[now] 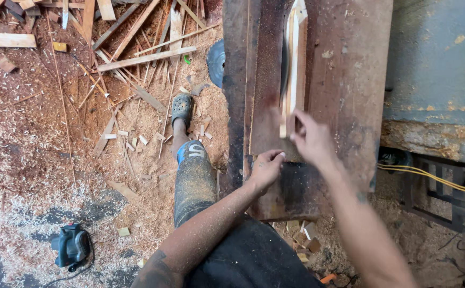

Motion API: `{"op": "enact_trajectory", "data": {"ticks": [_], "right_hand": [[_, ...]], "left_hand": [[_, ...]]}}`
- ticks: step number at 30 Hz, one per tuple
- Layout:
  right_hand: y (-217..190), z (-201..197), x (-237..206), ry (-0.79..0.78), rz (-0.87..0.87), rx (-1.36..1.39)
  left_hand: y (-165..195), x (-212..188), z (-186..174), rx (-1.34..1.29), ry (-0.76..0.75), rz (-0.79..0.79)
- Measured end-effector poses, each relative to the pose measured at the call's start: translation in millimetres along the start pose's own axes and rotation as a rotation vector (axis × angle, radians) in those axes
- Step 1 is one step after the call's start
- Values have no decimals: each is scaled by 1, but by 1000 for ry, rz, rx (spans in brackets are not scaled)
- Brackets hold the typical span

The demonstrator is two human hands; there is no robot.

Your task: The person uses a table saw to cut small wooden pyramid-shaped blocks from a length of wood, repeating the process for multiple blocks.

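- Head view, far left: the floor point(35, 154) is covered with reddish sawdust, with paler shavings towards the bottom edge. A dark handheld power tool point(71, 246) lies there, its cord trailing off.
- Up the left side, a heap of offcut sticks point(136, 48) and thin slats lies scattered, small pale chips among them.
- Next, the person's leg point(192, 176), dusted with sawdust, ends in a dark perforated clog point(182, 109) planted on the floor. A round saw blade point(217, 62) rests just beside the bench edge.
- In the middle stands the worn wooden saw bench point(344, 80), dark and dusty.
- The left hand point(267, 168) is loosely curled with its fingers tucked under, knuckles resting on the bench top near its front end; it holds nothing.
- A narrow pale wood strip point(295, 64) lies lengthwise along the bench, running away from the person beside the dark slot.
- The right hand point(311, 140) pinches the strip's near end between fingers and thumb, just right of the left hand.
- Small wood blocks point(304, 237) sit on the floor under the bench front.
- Far right: a grey-blue metal surface point(440, 64), and below it yellow cables point(435, 178) crossing a dark frame.
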State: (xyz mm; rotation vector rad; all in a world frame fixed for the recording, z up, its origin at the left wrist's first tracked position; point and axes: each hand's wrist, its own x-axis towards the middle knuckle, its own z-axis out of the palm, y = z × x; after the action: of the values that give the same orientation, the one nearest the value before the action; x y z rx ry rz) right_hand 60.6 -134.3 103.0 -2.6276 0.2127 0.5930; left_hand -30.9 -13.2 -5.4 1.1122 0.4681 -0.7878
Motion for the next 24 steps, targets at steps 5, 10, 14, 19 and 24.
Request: {"op": "enact_trajectory", "data": {"ticks": [5,10,14,19,24], "right_hand": [[34,44,-92,151,-112,647],[46,34,-111,217,-30,589],[35,-9,-92,-80,13,641],[14,-42,-69,-261,1,278],[4,-24,-35,-113,39,146]], "left_hand": [[-33,-4,22,-435,-100,13],[-14,-5,0,-294,-146,163],[17,1,-19,25,-292,152],[36,12,-19,4,-308,201],[39,16,-15,398,200,506]]}}
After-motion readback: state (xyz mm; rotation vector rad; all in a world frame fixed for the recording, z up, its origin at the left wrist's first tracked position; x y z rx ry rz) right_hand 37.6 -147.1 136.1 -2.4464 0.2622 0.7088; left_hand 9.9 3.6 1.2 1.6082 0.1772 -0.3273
